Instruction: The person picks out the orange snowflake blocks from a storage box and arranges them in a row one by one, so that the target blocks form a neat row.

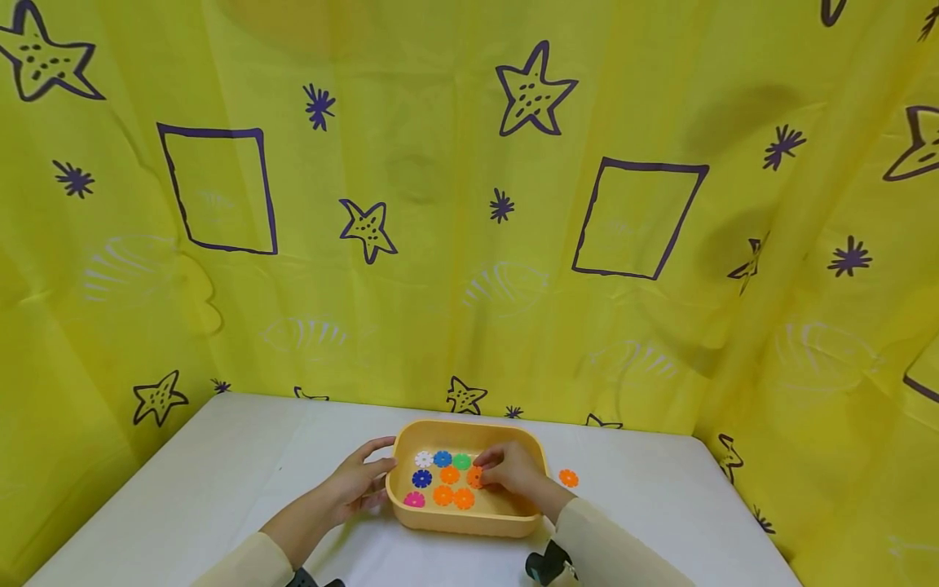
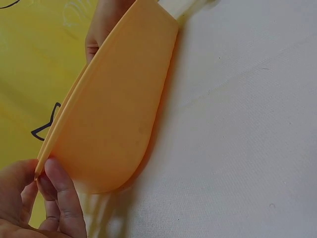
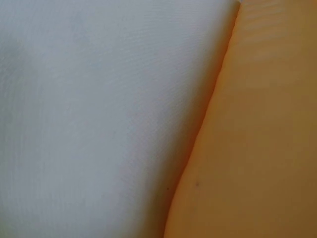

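A pale orange plastic basin point(image 1: 506, 526) stands on the table with several notched, flower-shaped plastic discs inside. In the left wrist view, the thumb and fingers of my left hand point(image 2: 57, 198) pinch the basin's rim. Inside the basin, my right hand point(image 1: 511, 469) pinches an orange disc point(image 1: 474, 478) at its edge, the fingertips partly covering it. Nearby lie a green disc point(image 1: 461, 461), a blue disc point(image 1: 443, 459), a white disc point(image 1: 424, 460), a dark blue disc point(image 1: 421, 478), a pink disc point(image 1: 414, 499) and other orange discs point(image 1: 464, 498). The right wrist view shows only basin wall and tablecloth.
One loose orange disc point(image 1: 568, 478) lies on the white tablecloth point(image 1: 638, 497), to the right of the basin. A yellow curtain point(image 1: 425, 326) with printed stars and squares hangs behind the table and along both sides.
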`<state>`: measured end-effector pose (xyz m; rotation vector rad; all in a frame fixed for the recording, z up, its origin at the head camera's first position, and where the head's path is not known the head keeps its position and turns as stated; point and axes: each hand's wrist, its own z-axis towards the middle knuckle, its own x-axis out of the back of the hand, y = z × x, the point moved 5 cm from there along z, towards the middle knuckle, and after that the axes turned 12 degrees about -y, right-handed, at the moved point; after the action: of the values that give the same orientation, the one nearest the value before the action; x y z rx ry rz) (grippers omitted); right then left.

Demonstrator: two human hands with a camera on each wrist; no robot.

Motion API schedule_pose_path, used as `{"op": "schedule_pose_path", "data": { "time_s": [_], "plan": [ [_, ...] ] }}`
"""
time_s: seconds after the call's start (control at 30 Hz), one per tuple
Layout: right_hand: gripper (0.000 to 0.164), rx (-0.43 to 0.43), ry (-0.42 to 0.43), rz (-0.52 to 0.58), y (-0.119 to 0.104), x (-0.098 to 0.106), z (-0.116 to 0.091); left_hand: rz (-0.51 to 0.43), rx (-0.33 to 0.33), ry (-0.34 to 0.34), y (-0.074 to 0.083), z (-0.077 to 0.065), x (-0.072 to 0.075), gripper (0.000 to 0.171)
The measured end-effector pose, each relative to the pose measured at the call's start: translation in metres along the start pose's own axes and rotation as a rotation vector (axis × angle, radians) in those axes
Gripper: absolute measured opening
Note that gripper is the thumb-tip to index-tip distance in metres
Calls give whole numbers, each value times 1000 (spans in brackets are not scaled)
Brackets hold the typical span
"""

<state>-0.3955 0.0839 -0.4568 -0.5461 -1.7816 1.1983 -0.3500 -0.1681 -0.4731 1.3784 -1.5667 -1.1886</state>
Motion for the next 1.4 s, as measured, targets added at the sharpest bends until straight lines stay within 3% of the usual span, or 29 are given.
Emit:
{"op": "schedule_pose_path", "data": {
  "time_s": [0.33, 0.6, 0.77, 1.0, 1.4],
  "plan": [
    [20, -43, 37, -17, -1, 0, 0, -3, -1, 4, 0, -1, -1, 51],
    [22, -9, 25, 67, 1, 0, 4, -2, -7, 6, 0, -1, -1, 50],
    [22, -13, 17, 92, 0, 0, 4, 1, -5, 6, 0, -3, -2, 50],
    [18, 46, -26, 99, -8, 1, 0, 2, -3, 9, 1, -3, -2, 50],
    [23, 5, -4, 86, -7, 8, -5, 6, 5, 8, 0, -2, -1, 51]
  ]
}}
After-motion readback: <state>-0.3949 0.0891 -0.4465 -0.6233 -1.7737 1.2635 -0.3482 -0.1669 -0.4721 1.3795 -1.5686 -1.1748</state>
